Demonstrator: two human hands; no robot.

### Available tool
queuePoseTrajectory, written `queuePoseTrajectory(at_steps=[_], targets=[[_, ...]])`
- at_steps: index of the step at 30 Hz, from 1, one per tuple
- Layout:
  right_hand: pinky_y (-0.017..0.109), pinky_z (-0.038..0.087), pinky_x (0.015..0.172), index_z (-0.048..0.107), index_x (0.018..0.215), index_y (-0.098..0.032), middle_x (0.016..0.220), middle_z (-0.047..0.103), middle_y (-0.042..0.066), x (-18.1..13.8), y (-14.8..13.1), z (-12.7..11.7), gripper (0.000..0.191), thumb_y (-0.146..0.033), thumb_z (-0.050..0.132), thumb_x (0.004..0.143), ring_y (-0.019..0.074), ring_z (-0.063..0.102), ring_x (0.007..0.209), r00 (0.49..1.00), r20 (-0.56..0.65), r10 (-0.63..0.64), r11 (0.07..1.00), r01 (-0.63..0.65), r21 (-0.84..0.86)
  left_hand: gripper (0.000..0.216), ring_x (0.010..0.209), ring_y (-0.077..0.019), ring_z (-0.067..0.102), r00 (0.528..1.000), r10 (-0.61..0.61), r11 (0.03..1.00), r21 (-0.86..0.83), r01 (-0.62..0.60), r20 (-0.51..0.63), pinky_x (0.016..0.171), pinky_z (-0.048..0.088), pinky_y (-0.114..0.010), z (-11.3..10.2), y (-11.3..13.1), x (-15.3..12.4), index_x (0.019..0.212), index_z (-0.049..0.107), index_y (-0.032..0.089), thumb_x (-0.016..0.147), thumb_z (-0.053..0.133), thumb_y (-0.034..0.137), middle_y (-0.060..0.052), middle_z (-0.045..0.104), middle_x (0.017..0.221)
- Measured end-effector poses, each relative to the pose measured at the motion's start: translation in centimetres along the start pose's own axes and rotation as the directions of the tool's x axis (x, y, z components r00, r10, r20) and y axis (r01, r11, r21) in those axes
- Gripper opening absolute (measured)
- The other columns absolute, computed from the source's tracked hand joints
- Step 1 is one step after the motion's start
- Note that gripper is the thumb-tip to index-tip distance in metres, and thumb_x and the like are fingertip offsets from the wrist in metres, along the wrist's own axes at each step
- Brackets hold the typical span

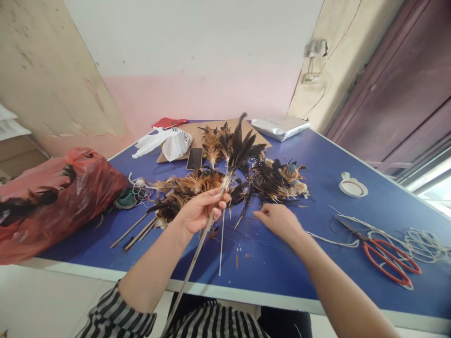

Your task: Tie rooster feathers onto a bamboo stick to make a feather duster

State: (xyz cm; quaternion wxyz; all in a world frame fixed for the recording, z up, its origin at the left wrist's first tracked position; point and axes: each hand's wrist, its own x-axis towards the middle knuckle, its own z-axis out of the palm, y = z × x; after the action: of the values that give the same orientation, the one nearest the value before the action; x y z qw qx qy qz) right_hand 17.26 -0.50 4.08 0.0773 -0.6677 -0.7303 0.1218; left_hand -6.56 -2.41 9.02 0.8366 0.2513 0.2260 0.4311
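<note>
My left hand (200, 210) is closed around a thin wooden stick (192, 267) whose top carries a tuft of dark and brown feathers (239, 145), held upright above the blue table (327, 155). My right hand (278, 219) rests low on the table with its fingers curled, fingertips pinched near loose feathers (278, 180); what they hold is too small to make out. More feather bundles on sticks (176, 192) lie behind my left hand.
Red-handled scissors (387, 256) and white cord (419, 239) lie at the right. A red plastic bag with feathers (49, 199) sits at the left edge. A phone (195, 158), white bag (169, 141), cardboard (197, 129), silver packet (280, 126) and tape roll (353, 187) stand farther back.
</note>
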Motion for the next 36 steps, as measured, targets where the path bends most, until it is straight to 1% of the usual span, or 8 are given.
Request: queuePoseTrajectory(at_steps=[5,9,13,15,17,20,24,36], targets=[[0.036,0.044,0.071,0.069,0.077,-0.014,0.088,0.067,0.02,4.2,-3.9,3.0,0.03,-0.041,0.06,0.068,0.0303,0.062,0.087,0.999,0.007,0.049,0.995,-0.05,0.083,0.014,0.055,-0.0049,0.048,1.0,0.005,1.0,-0.001,-0.005,-0.015,0.04,0.037,-0.011,0.3,-0.5,2.2,0.091,0.06,0.007,0.081,0.053,0.013,-0.006,0.055,0.073],[0.034,0.045,0.065,0.066,0.063,-0.012,0.074,0.067,0.017,5.6,-1.2,3.4,0.012,-0.023,0.062,0.06,0.0275,0.063,0.076,0.995,0.0,0.103,0.973,-0.101,0.207,0.017,0.05,-0.0039,0.046,0.996,-0.027,0.999,-0.03,0.024,-0.083,0.038,0.035,-0.01,-0.4,0.0,4.5,0.092,0.06,0.006,0.083,0.051,0.018,-0.003,0.051,0.065],[0.026,0.041,0.047,0.059,0.06,-0.015,0.051,0.058,0.006,5.2,2.0,2.0,0.028,-0.037,0.05,0.073,0.0141,0.053,0.046,0.993,-0.013,0.115,0.898,-0.098,0.429,0.007,0.055,-0.006,0.054,0.977,0.006,0.997,0.076,0.011,-0.214,0.042,0.042,-0.011,-1.5,-0.6,6.1,0.083,0.059,0.007,0.08,0.055,0.013,-0.005,0.056,0.069],[0.023,0.036,0.042,0.055,0.065,-0.017,0.054,0.057,0.003,4.7,2.4,1.2,0.032,-0.045,0.046,0.077,0.0094,0.045,0.041,0.992,-0.059,0.11,0.733,-0.041,0.679,0.006,0.054,-0.0064,0.054,0.976,0.038,0.991,0.135,-0.009,-0.216,0.041,0.041,-0.012,-1.8,-1.2,6.4,0.082,0.059,0.009,0.077,0.058,0.012,-0.005,0.057,0.069],[0.021,0.031,0.04,0.05,0.067,-0.018,0.059,0.057,0.0,4.0,1.6,0.7,0.031,-0.047,0.057,0.072,0.0067,0.041,0.041,0.995,-0.069,0.073,0.383,0.036,0.923,0.01,0.052,-0.0055,0.053,0.976,0.085,0.982,0.185,-0.047,-0.198,0.039,0.038,-0.012,-1.9,-2.0,6.4,0.083,0.059,0.011,0.074,0.062,0.013,-0.004,0.058,0.069],[0.019,0.024,0.039,0.049,0.066,-0.017,0.055,0.052,-0.003,2.9,-0.7,0.5,0.033,-0.039,0.073,0.061,0.005,0.037,0.041,0.996,0.01,-0.086,0.006,-0.009,1.0,0.019,0.049,-0.0043,0.051,0.972,0.142,0.961,0.264,-0.089,-0.188,0.038,0.034,-0.012,-1.6,-3.0,6.3,0.083,0.059,0.011,0.069,0.069,0.018,-0.005,0.062,0.075],[0.019,0.019,0.039,0.049,0.062,-0.017,0.045,0.041,-0.008,2.1,-3.0,0.9,0.033,-0.036,0.076,0.06,0.0038,0.03,0.039,0.978,0.081,-0.192,-0.055,-0.093,0.994,0.026,0.045,-0.0033,0.048,0.965,0.197,0.927,0.354,-0.125,-0.175,0.037,0.032,-0.013,-1.1,-4.1,6.1,0.079,0.058,0.011,0.065,0.072,0.027,-0.001,0.06,0.069],[0.02,0.014,0.038,0.051,0.061,-0.016,0.043,0.034,-0.009,2.6,-2.4,1.4,0.032,-0.039,0.075,0.06,0.003,0.022,0.038,1.0,-0.012,-0.022,-0.052,0.011,0.999,0.035,0.044,-0.0049,0.044,0.959,0.217,0.839,0.537,-0.087,-0.184,0.036,0.028,-0.015,-0.1,-5.4,5.5,0.091,0.056,0.013,0.068,0.067,0.038,-0.002,0.06,0.066]])
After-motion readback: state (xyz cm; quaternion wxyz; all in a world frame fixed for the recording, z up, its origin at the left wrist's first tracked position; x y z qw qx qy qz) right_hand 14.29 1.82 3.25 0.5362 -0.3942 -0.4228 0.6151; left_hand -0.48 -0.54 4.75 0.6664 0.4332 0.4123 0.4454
